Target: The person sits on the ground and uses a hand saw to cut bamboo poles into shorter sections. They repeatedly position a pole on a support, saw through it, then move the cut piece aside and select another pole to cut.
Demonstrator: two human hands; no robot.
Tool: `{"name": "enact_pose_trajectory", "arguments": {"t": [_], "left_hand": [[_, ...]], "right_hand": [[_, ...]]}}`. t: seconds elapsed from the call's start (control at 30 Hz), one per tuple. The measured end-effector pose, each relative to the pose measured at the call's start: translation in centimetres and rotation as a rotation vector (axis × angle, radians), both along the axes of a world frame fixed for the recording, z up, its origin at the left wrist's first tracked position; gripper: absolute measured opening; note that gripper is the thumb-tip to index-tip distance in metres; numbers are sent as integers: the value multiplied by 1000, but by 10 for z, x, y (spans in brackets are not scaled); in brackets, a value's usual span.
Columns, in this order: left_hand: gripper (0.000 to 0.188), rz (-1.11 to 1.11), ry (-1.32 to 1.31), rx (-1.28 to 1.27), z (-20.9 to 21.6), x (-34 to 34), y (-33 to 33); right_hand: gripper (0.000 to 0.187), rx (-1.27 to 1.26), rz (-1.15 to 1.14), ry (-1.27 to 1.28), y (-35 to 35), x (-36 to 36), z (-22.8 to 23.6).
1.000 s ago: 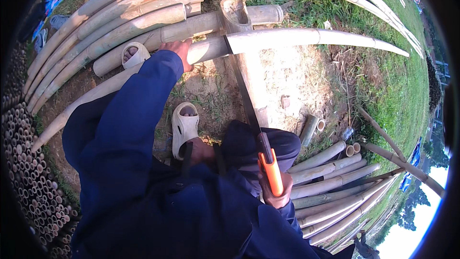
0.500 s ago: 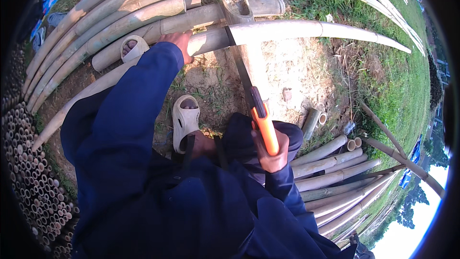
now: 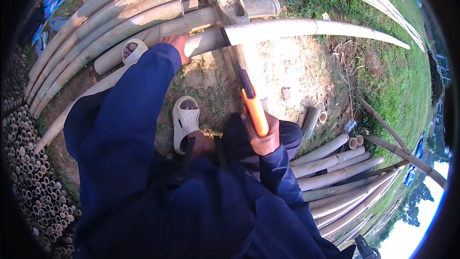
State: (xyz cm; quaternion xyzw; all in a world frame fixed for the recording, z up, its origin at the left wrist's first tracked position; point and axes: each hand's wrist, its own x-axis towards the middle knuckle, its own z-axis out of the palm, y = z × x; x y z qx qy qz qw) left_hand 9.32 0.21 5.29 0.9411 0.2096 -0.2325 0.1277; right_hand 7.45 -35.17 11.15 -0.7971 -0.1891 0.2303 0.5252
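A long pale bamboo pole (image 3: 280, 28) runs crosswise in front of me, over a notched bamboo support (image 3: 233, 7). My left hand (image 3: 178, 48) is closed round the pole, left of the saw. My right hand (image 3: 264, 136) grips the orange handle of a handsaw (image 3: 255, 114). The saw's dark blade lies across the pole, just right of my left hand, and reaches past its far side. Motion blurs the blade, and I cannot tell how deep it sits. My sandalled feet, one sandal (image 3: 185, 121) near the middle, stand on either side of the pole.
Long bamboo poles (image 3: 120, 31) lie stacked at the far left, and more poles (image 3: 335, 163) at the lower right. Many cut bamboo ends (image 3: 33, 177) are piled at the left edge. Short bamboo offcuts (image 3: 311, 122) lie on the dirt by my right knee.
My right hand has pushed the saw forward and slightly left, so more blade shows beyond the pole. My left hand keeps its hold on the pole.
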Motion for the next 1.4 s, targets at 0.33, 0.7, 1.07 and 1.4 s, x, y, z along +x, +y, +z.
{"name": "enact_pose_trajectory", "arguments": {"t": [0.33,0.7,1.07,1.4], "left_hand": [[86,16,37,-17,2,6,0],[86,23,38,-14,6,9,2],[85,-12,13,-56,-1,12,8],[75,12,-70,-119,-10,-1,29]], "right_hand": [[13,-4,-1,-46,-9,-11,20],[14,-67,-27,60,-41,-29,58],[23,-85,-31,-52,-67,-46,69],[18,-71,-19,39,-71,-51,67]]}}
